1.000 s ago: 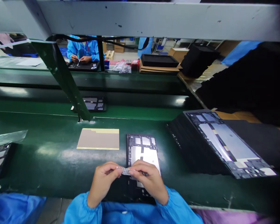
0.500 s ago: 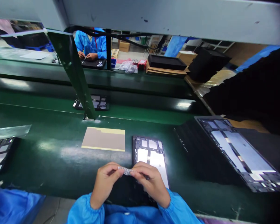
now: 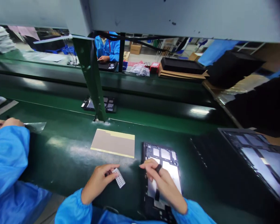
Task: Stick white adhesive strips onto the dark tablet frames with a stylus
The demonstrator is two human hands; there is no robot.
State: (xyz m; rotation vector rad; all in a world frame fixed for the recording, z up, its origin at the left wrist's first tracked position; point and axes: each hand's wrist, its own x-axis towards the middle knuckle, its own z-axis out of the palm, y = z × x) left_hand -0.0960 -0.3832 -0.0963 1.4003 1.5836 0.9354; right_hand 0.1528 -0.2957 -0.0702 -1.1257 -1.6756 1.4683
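The left hand (image 3: 100,181) pinches a small label sheet (image 3: 120,179). Right of it on the bench (image 3: 60,165) lies the open device (image 3: 172,170), long axis near to far; the right hand (image 3: 162,179), nearer, is over it, fingers bunched, whether holding anything unclear.

Little white sheet (image 3: 120,179), printed in dark rows, dangling slantwise from the left fingers (image 3: 111,178). Black-framed device (image 3: 171,171) lying flat on the tabletop (image 3: 67,168), shiny silver panels (image 3: 165,154) up.
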